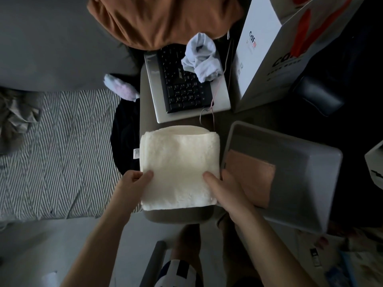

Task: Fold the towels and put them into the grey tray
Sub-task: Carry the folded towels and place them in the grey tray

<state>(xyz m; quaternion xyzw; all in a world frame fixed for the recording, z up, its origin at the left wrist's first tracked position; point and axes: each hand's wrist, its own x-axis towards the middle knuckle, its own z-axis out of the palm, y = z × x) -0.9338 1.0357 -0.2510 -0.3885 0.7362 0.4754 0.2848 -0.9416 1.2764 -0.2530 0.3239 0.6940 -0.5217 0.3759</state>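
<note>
Head view: both hands (132,181) (226,189) pinching cream towel (179,162).

A home bedroom, bed with grey herringbone cover (62,146) beside a small table (178,214), rumpled brown garment (161,19), crumpled pale blue cloth (202,56) on a black keyboard (182,88), white paper shopping bag (275,46), papers strewn on the floor (339,259)
</note>
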